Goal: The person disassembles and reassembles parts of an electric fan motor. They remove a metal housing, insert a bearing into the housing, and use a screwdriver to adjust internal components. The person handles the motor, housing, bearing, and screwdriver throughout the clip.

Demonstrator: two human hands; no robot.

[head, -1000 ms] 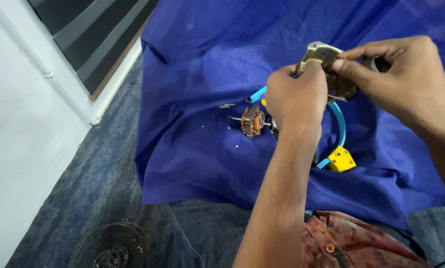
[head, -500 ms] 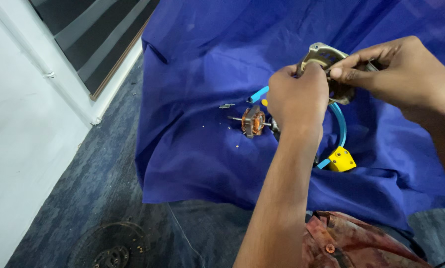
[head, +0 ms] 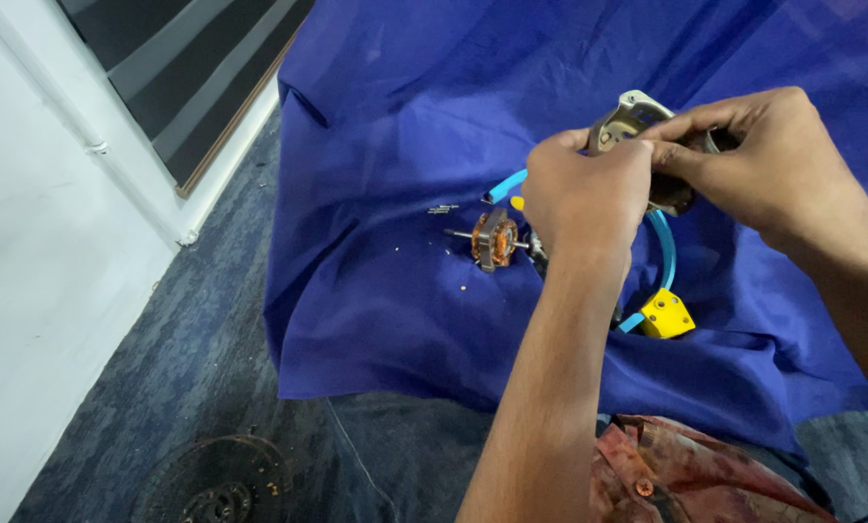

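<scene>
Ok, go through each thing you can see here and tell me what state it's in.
Left hand: grip closed on the metal part.
Right hand: pinching the metal part.
Metal part: held up above the cloth.
Small motor: lying on its side.
Blue tube: curved, lying loose.
Yellow block: resting on the blue cloth.

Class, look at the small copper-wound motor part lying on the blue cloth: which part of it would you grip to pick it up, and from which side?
Probably grip the motor part across its blocky laminated body, coming down from above. Its thin shaft sticks out sideways along the blue cloth and looks too slim for a firm hold, while the body stands proud of the cloth. Approach from the left, since the left hand hangs close on its right.
</scene>
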